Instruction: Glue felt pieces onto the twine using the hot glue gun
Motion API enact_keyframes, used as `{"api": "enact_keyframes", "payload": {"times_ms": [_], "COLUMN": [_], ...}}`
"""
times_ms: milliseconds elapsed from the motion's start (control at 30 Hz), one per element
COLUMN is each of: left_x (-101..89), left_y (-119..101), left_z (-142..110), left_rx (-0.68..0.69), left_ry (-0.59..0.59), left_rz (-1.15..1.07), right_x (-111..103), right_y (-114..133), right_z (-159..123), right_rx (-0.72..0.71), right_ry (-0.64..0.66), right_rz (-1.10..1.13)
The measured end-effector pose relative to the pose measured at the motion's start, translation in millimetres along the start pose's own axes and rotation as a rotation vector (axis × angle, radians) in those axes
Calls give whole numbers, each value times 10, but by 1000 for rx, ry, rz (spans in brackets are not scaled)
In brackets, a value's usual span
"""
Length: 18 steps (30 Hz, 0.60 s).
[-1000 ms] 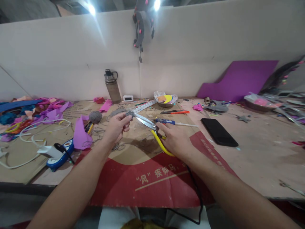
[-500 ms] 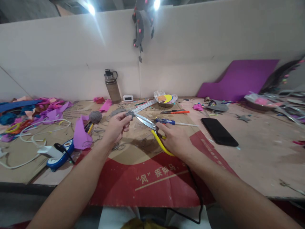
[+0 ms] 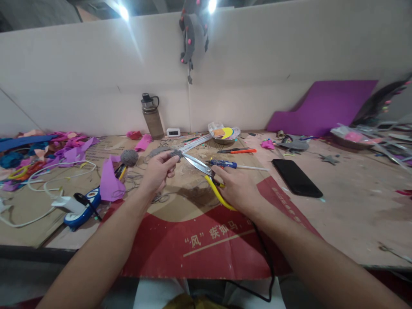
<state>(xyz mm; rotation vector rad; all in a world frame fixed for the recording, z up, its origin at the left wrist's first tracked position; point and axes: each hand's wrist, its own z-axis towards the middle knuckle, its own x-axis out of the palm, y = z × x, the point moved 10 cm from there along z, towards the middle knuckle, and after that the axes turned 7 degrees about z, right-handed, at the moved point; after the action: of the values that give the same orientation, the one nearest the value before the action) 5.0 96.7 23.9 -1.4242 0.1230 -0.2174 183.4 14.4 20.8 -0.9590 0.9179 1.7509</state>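
My left hand (image 3: 160, 171) pinches a small grey fuzzy piece (image 3: 176, 153) between thumb and fingers. Its exact kind is too small to make out. My right hand (image 3: 240, 189) is closed around the yellow-handled scissors (image 3: 197, 164), whose metal blades point left, with the tips at the grey piece. One yellow handle loop hangs below the right hand. Just beyond that hand lies a blue-handled screwdriver (image 3: 223, 164). Loose grey yarn lies under and beside the left hand, near a grey yarn ball (image 3: 129, 157).
A brown cardboard sheet with a red printed part (image 3: 199, 262) covers the table's middle. A black phone (image 3: 296, 177) lies to the right, an orange cutter (image 3: 238, 150) farther back. Behind stands a bottle (image 3: 152, 122). At left are a blue power strip (image 3: 84, 210), white cables and coloured felt scraps.
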Motion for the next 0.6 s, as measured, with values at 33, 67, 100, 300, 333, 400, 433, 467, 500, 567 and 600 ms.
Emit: {"api": "enact_keyframes", "payload": {"times_ms": [33, 67, 100, 300, 333, 400, 433, 467, 500, 567, 600], "left_x": [-1, -3, -4, 38, 40, 41, 43, 46, 53, 66, 72], "left_y": [-3, -6, -8, 19, 18, 14, 14, 15, 17, 22, 24], "left_z": [-2, -4, -5, -4, -5, -8, -9, -9, -9, -5, -3], "left_rx": [5, 9, 11, -33, -37, -40, -43, -46, -50, -57, -59], "left_ry": [-4, -9, -12, 24, 27, 30, 33, 37, 45, 59, 65], "left_rz": [2, 3, 0, -55, -63, -78, -87, -97, -108, -129, -136], "right_x": [-2, -6, -12, -45, -41, -35, -36, -39, -41, -46, -47], "right_y": [4, 9, 15, 36, 36, 34, 33, 32, 32, 38, 41], "right_z": [0, 0, 0, -8, -9, -10, -10, -10, -10, -10, -10], "right_rx": [-1, -1, -2, -2, -3, -7, -8, -10, -13, -21, -25], "right_ry": [5, 8, 9, -14, -14, -20, -27, -36, -44, -57, -60], "right_rz": [-5, -9, -11, -20, -20, -19, -19, -18, -15, -6, -1]}}
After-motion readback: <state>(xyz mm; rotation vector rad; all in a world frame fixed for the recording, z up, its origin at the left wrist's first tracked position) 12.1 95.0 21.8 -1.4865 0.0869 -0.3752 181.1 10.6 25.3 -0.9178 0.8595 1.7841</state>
